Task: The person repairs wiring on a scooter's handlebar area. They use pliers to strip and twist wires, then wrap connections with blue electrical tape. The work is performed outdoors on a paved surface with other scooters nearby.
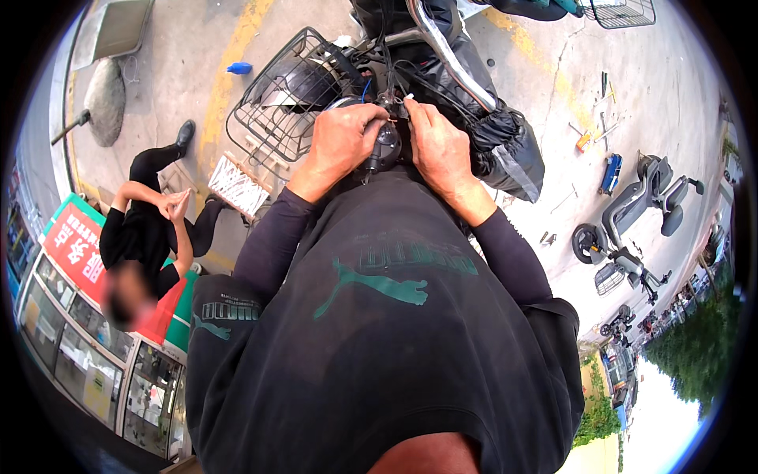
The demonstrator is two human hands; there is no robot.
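Sitting in wire basket (272,110): dark helmet (304,83)

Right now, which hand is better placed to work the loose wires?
Probably the right hand: its fingertips pinch at the wires by the handlebar. The left hand is wrapped over the round black housing, steadying it.

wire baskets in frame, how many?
3. A front basket just left of the left hand and right hand; another basket at the top edge; a small basket on the parked scooter at right. Distant scooters may hide more.
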